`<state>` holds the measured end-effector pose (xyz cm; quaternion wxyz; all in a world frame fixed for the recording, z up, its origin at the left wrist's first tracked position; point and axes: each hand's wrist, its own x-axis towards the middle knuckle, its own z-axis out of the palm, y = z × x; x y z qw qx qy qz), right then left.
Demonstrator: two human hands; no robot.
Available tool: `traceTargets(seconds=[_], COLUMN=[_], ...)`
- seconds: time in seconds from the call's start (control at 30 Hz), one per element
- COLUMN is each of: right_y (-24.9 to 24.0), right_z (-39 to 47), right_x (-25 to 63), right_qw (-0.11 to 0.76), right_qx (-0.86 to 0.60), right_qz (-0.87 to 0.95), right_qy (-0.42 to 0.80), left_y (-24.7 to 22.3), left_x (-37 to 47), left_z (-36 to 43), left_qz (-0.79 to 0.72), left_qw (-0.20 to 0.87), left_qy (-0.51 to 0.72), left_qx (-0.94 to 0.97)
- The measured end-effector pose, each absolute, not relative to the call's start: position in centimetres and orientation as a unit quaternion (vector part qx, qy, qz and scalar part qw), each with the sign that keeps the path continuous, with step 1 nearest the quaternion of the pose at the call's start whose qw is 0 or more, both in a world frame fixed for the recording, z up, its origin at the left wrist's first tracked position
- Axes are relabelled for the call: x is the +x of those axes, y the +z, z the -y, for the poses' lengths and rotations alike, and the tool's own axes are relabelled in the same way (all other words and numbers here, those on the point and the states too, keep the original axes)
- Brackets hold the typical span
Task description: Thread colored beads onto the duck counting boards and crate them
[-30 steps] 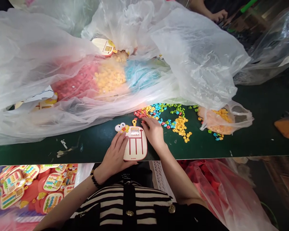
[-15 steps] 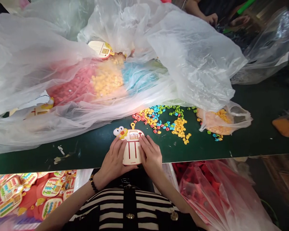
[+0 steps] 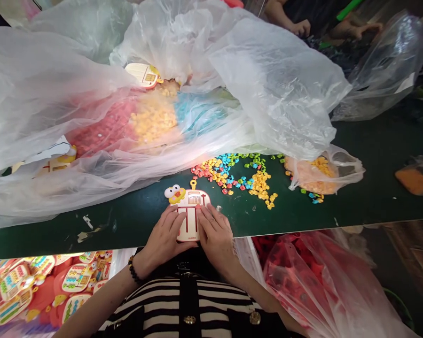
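Observation:
A white toy board (image 3: 191, 220) with red slots and a yellow duck head lies at the green table's front edge. My left hand (image 3: 165, 234) holds its left side, thumb along the bottom edge. Over its right part rests my right hand (image 3: 216, 232), fingertips together near the top of a slot, at a small red piece (image 3: 198, 206). Small red, yellow, blue and green pieces (image 3: 261, 183) are scattered to the right behind the board.
Clear plastic sheeting (image 3: 278, 80) covers heaps of coloured pieces (image 3: 153, 119). A small bag (image 3: 312, 176) of pieces sits at right. Below left is a box of finished-looking toys (image 3: 75, 277); below right, a bag of red parts (image 3: 303, 277). Another person's hand (image 3: 301, 28) shows at back right.
My right hand has moved left across the board, and a small red piece now shows at its fingertips. The view has shifted slightly. The other person's hands have moved.

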<state>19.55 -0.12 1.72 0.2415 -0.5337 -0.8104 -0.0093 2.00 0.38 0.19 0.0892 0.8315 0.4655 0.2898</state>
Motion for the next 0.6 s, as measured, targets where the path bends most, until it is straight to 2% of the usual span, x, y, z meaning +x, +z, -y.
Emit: traceTargets(seconds=[0.17,0.27,0.4,0.6], right_y=[2.1,2.4,2.6,1.8], right_z=[0.2,-1.1,-4.3,-7.0], right_x=[18.1,19.1,22.5,24.7], right_qw=[0.267,0.299,0.349,0.199], right_qx=[-0.504,-0.515,-0.607,-0.671], right_qz=[0.820,0.798,0.714,0.713], right_qy=[0.049,0.093,0.017,-0.048], left_y=[0.6,0.5,0.0,1.1], left_x=[2.4,2.4,2.2,2.2], left_z=[-0.4,-0.4,0.0,-0.3], left_qz=[-0.494,-0.477,-0.478,-0.478], left_qw=[0.069,0.058,0.065,0.064], left_qy=[0.247,0.265,0.291,0.228], left_qx=[0.831,0.836,0.826,0.846])
